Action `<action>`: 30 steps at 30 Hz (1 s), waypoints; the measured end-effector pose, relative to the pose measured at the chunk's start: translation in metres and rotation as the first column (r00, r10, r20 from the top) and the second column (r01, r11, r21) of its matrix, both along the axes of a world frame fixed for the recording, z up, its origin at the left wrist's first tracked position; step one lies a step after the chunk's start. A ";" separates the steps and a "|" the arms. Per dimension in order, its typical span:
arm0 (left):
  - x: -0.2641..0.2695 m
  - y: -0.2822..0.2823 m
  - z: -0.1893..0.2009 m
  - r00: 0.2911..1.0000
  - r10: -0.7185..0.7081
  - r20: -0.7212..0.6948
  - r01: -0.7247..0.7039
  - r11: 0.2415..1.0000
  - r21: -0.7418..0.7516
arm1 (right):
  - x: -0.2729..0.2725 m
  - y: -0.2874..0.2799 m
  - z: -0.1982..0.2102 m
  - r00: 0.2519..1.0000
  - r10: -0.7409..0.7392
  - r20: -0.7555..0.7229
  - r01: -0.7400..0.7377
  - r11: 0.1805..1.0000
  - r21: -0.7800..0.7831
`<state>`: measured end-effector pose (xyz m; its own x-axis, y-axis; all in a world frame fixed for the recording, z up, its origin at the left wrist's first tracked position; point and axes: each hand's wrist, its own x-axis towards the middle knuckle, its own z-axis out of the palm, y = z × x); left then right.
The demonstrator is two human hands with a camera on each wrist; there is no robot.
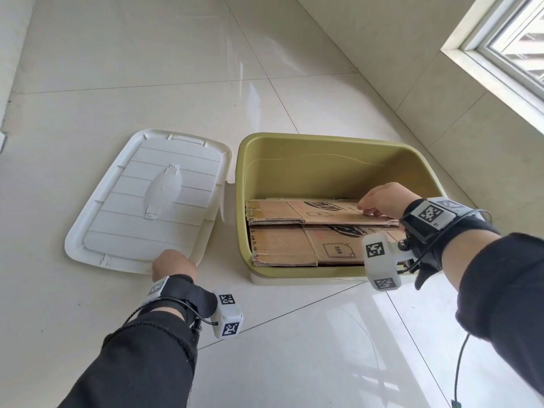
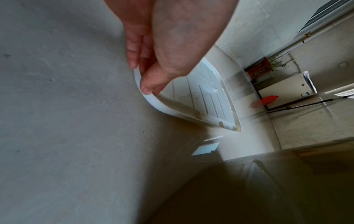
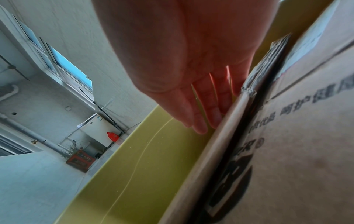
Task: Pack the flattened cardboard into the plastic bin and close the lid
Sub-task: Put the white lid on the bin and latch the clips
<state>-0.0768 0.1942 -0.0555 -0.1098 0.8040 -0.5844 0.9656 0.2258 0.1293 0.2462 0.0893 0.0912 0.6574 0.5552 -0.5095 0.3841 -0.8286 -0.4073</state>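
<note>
While the flattened cardboard (image 1: pixel 309 231) lies stacked inside the green bin (image 1: pixel 294 160), we note our right hand (image 1: pixel 379 201) resting straight fingers (image 3: pixel 201 115) against its top sheet. Our left hand (image 1: pixel 173 265) pinches the white lid's (image 1: pixel 153 195) near rim; the lid lies on the floor (image 1: pixel 147 69) beside the bin.

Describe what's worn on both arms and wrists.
Both arms wear black long sleeves; the left sleeve has a frayed cuff. Each wrist carries a black strap with a white block bearing black-and-white square fiducial tags: left block, right block. Thin black cables run from both. The left hand and right hand are bare.
</note>
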 end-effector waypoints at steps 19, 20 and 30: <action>-0.011 -0.006 0.025 0.989 -0.138 0.052 0.103 0.901 0.422 | -0.024 -0.024 0.018 0.967 0.247 0.063 -0.231 0.954 -0.189; -0.012 -0.005 0.028 0.988 -0.141 0.066 0.094 0.879 0.467 | -0.025 -0.025 0.019 0.963 0.262 0.056 -0.248 0.950 -0.188; -0.015 0.006 0.087 0.890 -0.041 0.454 -0.254 0.783 0.568 | -0.028 -0.026 0.020 0.951 0.303 0.068 -0.282 0.934 -0.218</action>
